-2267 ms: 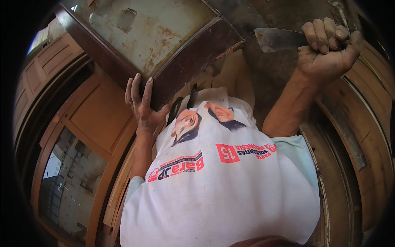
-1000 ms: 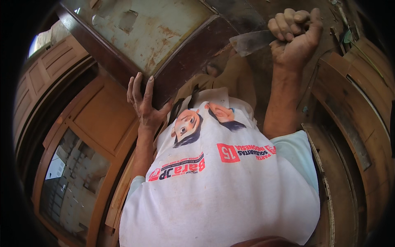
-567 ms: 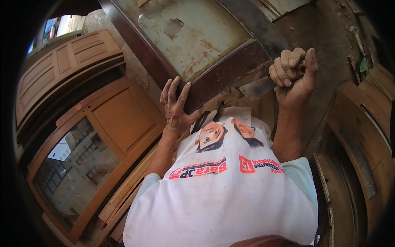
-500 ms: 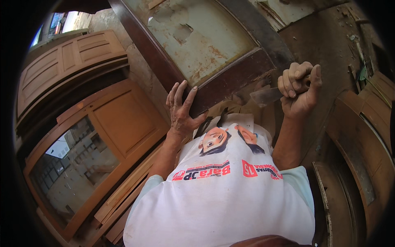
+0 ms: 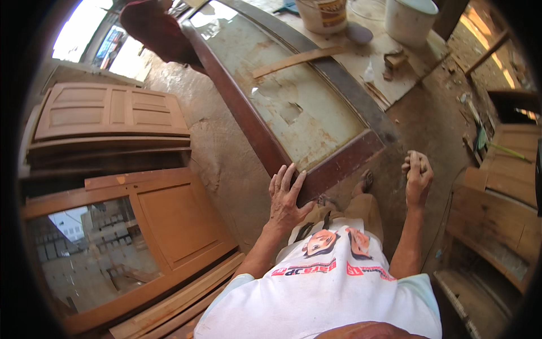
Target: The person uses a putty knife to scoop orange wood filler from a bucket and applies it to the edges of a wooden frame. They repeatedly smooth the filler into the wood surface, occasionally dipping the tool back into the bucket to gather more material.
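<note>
My left hand (image 5: 287, 198) lies with its fingers spread on the near corner of a dark red-brown wooden door frame (image 5: 240, 116). The frame holds a dirty, pale panel (image 5: 305, 138) with a jagged hole and stains. A loose wooden strip (image 5: 299, 61) lies across the panel. Off to the right of the frame, apart from it, my right hand (image 5: 418, 179) is raised and closed. The earlier picture shows a putty knife with a wooden handle in that hand; its blade is now hidden from view.
At left lean panelled wooden doors (image 5: 107, 113) and a door with a glass pane (image 5: 180, 223). A tub (image 5: 322, 16) and a white bucket (image 5: 411, 21) stand on a board beyond the frame. Wooden furniture (image 5: 491, 220) is at right. A dark red shape (image 5: 164, 37) is at far left.
My view has shifted, showing more of the frame's far end and the buckets. My right hand has drawn away from the frame and turned, hiding the blade. My left hand stays on the corner.
</note>
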Available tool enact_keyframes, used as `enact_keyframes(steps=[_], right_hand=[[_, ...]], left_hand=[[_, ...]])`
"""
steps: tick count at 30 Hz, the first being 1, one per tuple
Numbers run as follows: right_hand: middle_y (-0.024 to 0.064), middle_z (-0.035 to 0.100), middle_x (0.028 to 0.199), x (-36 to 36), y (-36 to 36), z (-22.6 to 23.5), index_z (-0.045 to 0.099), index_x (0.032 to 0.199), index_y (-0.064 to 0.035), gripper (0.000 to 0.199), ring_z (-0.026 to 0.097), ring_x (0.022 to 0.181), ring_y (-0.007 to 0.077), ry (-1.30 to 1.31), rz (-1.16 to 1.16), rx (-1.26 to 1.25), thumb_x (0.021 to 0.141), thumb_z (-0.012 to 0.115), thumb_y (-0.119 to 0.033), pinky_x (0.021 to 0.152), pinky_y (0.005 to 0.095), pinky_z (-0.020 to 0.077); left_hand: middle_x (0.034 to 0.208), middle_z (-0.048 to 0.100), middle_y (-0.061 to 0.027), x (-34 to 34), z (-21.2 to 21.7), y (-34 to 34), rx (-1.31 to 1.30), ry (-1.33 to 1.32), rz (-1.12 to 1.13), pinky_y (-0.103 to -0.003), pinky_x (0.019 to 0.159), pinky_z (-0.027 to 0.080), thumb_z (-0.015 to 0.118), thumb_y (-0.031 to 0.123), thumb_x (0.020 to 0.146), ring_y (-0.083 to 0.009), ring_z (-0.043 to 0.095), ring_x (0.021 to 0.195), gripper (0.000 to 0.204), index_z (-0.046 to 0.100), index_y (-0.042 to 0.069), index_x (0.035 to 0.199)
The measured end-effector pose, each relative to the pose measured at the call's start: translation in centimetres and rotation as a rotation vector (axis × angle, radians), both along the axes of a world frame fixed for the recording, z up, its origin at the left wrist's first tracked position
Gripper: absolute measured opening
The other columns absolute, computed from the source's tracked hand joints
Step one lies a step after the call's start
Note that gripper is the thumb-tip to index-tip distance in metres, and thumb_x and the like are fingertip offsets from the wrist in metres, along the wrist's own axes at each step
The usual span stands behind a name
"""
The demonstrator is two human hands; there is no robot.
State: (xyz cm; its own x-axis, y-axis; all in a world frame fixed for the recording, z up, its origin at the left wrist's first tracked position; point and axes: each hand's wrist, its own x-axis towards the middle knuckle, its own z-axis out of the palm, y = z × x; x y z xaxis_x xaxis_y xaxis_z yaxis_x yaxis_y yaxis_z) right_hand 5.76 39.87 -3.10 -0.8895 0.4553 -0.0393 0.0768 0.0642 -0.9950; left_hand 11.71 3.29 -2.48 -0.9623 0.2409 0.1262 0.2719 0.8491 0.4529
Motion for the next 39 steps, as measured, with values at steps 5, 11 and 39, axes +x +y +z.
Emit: enact_keyframes(steps=[5,11,39], right_hand=[[0.0192,0.07,0.097,3.4,-0.1,2.2,0.072,0.104,0.0003,0.039,0.069,0.09,0.0358,-0.025,-0.03,0.519,0.108,0.062,-0.038,0.08,0.0425,0.0525],[0.0067,0.07,0.076,7.0,2.5,-0.1,0.073,0.093,0.0,0.044,0.069,0.074,0.0177,-0.204,-0.072,0.093,0.109,0.064,-0.04,0.071,0.0373,0.0554],[0.0068,0.07,0.105,16.9,9.3,-10.8,0.062,0.129,0.0037,0.03,0.067,0.081,0.0097,-0.249,-0.037,-0.776,0.109,0.061,-0.018,0.072,0.028,0.0574]], left_hand=[[0.168,0.041,-0.0203,0.4,0.4,1.0,-0.084,-0.008,-0.015,-0.058,0.13,0.024,0.091,0.029,0.077,-0.0446,0.031,0.159,0.09,0.054,0.011,0.157],[0.166,0.042,-0.024,0.0,1.8,2.6,-0.185,0.023,-0.035,-0.059,0.129,0.027,0.087,0.033,0.085,-0.0462,0.031,0.159,0.086,0.052,0.008,0.158],[0.147,0.046,-0.0276,-12.0,-2.5,20.3,-0.521,0.344,-0.123,-0.059,0.108,0.043,0.075,0.024,0.092,-0.0484,0.052,0.131,0.078,0.045,0.003,0.161]])
